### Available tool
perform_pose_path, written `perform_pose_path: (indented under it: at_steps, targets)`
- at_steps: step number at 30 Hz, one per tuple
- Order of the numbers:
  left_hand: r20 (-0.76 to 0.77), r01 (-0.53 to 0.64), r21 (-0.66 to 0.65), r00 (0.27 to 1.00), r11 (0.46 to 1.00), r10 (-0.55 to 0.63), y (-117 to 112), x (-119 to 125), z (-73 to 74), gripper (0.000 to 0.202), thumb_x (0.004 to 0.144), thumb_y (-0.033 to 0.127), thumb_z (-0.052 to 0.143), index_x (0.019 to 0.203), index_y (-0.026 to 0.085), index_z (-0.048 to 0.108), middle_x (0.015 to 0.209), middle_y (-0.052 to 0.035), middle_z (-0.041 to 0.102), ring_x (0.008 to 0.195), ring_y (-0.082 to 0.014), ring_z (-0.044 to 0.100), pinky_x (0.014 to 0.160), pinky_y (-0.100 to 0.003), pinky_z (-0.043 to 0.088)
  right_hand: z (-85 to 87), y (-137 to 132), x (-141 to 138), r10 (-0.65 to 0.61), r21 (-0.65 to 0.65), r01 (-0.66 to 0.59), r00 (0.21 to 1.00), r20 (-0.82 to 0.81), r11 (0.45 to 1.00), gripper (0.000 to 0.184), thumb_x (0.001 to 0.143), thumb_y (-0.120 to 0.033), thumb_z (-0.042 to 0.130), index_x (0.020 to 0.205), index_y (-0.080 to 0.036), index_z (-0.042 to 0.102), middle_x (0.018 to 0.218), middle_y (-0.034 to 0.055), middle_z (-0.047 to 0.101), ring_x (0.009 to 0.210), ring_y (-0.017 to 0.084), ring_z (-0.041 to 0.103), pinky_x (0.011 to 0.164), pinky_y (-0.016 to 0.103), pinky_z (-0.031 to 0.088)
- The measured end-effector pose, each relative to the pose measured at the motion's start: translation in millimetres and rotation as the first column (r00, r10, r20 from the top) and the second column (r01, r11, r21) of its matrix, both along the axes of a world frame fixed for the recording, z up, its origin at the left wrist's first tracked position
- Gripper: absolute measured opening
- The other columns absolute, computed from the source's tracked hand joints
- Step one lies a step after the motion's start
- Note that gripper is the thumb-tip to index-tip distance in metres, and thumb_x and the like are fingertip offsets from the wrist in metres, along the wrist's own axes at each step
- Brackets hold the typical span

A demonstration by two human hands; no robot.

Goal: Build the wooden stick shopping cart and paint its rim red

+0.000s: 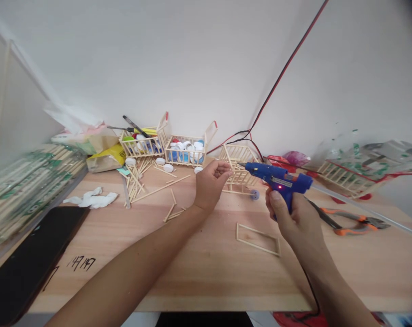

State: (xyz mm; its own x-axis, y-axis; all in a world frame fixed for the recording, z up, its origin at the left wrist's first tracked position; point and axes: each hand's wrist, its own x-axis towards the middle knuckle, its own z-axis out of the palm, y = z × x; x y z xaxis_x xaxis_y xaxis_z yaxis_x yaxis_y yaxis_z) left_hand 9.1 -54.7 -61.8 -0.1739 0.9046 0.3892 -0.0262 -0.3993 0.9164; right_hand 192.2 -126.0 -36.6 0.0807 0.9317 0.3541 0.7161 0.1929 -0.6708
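Note:
In my right hand is a blue hot glue gun with a small red light lit; its nozzle points left. A long clear glue stick extends from its back. My left hand has its fingers curled together near the nozzle; whatever they pinch, if anything, is too small to tell. Right behind it stands a cart of thin wooden sticks, partly hidden by hand and gun. A bluish cap wheel is at its lower right. A flat rectangular stick frame lies nearer me.
Two stick carts with bottle caps stand by the wall. Loose sticks, a tissue and a black phone-like slab lie left. Orange-handled pliers and another stick cart are right. A red-black cable runs down the wall.

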Motion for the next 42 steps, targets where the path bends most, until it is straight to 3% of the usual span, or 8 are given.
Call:
perform_pose_path:
  at_steps: [27,42]
  targets:
    - [-0.02,-0.002,0.011,1.0,1.0,0.003,1.4,-0.6,-4.3,0.009,0.075,0.019,0.068,0.084,0.017,0.066,0.079,-0.001,0.069,0.073,-0.0118,0.063,0.068,-0.023,0.049,4.3,0.6,-0.7,-0.054,0.027,0.052,0.995,0.08,0.998,0.042,0.089,-0.059,0.045,0.093,-0.019,0.058,0.065,0.0032,0.06,0.054,0.018,0.053,0.05,0.031,0.039]
    - [-0.034,-0.001,0.014,0.999,1.0,0.002,1.4,-1.3,-5.2,0.009,0.075,0.018,0.067,0.084,0.018,0.066,0.079,-0.0005,0.068,0.072,-0.0115,0.063,0.068,-0.023,0.05,5.3,-0.8,-1.0,-0.068,0.044,0.065,0.995,0.079,0.997,0.041,0.088,-0.061,0.045,0.082,-0.021,0.053,0.065,0.0034,0.059,0.054,0.018,0.053,0.051,0.031,0.04]
